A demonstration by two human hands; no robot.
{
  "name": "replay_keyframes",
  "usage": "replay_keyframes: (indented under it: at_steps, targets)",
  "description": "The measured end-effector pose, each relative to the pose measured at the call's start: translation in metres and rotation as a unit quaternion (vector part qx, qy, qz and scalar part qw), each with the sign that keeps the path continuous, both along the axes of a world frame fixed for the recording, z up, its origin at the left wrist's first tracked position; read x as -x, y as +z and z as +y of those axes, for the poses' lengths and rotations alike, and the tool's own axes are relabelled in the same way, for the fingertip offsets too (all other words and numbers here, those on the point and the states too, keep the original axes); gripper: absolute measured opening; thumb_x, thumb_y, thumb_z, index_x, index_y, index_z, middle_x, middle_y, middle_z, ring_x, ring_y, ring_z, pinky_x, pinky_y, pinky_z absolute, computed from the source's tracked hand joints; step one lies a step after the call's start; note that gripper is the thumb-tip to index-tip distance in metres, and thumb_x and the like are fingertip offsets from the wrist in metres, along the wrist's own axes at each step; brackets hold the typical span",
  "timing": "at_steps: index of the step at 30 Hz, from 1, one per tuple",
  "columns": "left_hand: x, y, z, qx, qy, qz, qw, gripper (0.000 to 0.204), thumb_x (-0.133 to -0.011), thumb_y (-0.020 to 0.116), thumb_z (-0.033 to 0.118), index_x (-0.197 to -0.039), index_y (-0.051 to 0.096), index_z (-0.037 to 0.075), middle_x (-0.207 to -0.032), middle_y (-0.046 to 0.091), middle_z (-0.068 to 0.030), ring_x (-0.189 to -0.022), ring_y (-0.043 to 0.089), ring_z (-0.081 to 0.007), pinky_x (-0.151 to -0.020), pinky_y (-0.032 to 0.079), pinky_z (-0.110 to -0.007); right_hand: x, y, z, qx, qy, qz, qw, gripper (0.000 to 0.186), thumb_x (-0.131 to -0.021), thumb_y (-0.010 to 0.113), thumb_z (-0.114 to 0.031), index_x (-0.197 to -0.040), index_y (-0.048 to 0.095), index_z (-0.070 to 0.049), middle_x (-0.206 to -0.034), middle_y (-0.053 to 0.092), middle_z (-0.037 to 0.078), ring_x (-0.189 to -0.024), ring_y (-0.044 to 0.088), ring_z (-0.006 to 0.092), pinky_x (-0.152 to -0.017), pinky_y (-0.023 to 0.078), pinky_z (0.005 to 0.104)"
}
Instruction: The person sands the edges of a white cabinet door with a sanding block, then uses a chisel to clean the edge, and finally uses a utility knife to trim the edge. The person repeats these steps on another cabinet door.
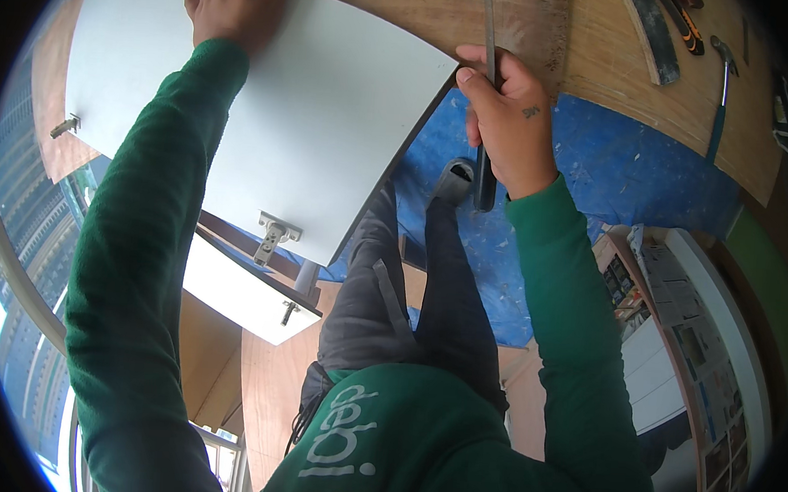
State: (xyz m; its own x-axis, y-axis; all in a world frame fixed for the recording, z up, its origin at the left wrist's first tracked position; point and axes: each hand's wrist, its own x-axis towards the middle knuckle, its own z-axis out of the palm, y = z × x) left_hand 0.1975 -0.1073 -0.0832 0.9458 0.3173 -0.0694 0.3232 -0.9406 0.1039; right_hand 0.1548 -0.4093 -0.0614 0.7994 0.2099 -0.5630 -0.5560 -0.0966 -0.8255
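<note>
A white cabinet door (331,91) lies flat on the plywood worktop, its near corner sticking out past the edge. Two metal hinges are fixed along its near side: one hinge (277,233) by the near corner, the other hinge (65,126) at the far left. My left hand (233,6) rests on the door near its far edge, fingers apart, the tips partly cut off by the frame. At the door's right edge, my right hand (512,119) grips a long, narrow flat file (484,184) by its black handle. Its blade points away from me, beside the door's corner.
The plywood worktop (592,34) bears a hammer (721,98), an orange-and-black utility knife (686,28) and a dark flat strip (652,37). A blue sheet (613,151) covers the floor. Another white panel (232,282) with a hinge sits lower left. Printed papers (696,342) lie at right.
</note>
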Motion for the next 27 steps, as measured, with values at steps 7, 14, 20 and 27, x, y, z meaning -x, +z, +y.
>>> replay_keyframes:
  at_steps: [7, 14, 20, 27]
  targets:
    - [0.001, -0.001, 0.002, -0.008, 0.004, 0.007, 1.000, 0.066, -0.109, 0.039, 0.051, -0.160, 0.037, 0.008, -0.169, 0.032, -0.0127, -0.159, 0.020, -0.0288, -0.132, 0.008, -0.046, 0.009, 0.006, -0.025, -0.074, 0.056, 0.024, 0.995, 0.023, -0.101, 0.064, -0.013, -0.117, 0.069, 0.001, -0.072, 0.056, -0.002, -0.049, 0.048, 0.0076, -0.047, 0.041, 0.0260]
    - [-0.002, 0.006, -0.005, -0.004, 0.022, 0.034, 0.999, 0.066, -0.110, 0.038, 0.050, -0.161, 0.035, 0.008, -0.170, 0.031, -0.0121, -0.160, 0.018, -0.0278, -0.132, 0.006, -0.045, -0.001, 0.003, -0.027, 0.059, 0.043, -0.069, 0.995, 0.023, -0.104, 0.064, -0.025, -0.107, 0.069, -0.003, -0.072, 0.057, -0.001, -0.056, 0.053, 0.0084, -0.052, 0.045, 0.0258]
    - [-0.002, 0.010, -0.008, 0.002, 0.027, 0.047, 0.999, 0.066, -0.110, 0.036, 0.050, -0.162, 0.033, 0.008, -0.171, 0.028, -0.0110, -0.161, 0.016, -0.0266, -0.133, 0.005, -0.044, 0.015, -0.001, -0.037, 0.017, 0.046, 0.061, 0.997, 0.028, -0.108, 0.057, -0.029, -0.110, 0.067, -0.002, -0.073, 0.056, 0.001, -0.056, 0.051, 0.0090, -0.050, 0.042, 0.0249]
    - [-0.002, 0.008, -0.006, -0.005, 0.025, 0.051, 0.998, 0.067, -0.110, 0.036, 0.051, -0.162, 0.033, 0.009, -0.171, 0.028, -0.0106, -0.161, 0.015, -0.0266, -0.133, 0.005, -0.044, 0.031, 0.008, -0.059, 0.035, 0.110, 0.125, 0.985, 0.037, -0.108, 0.053, -0.030, -0.117, 0.069, 0.003, -0.067, 0.045, -0.002, -0.052, 0.047, 0.0088, -0.046, 0.038, 0.0250]
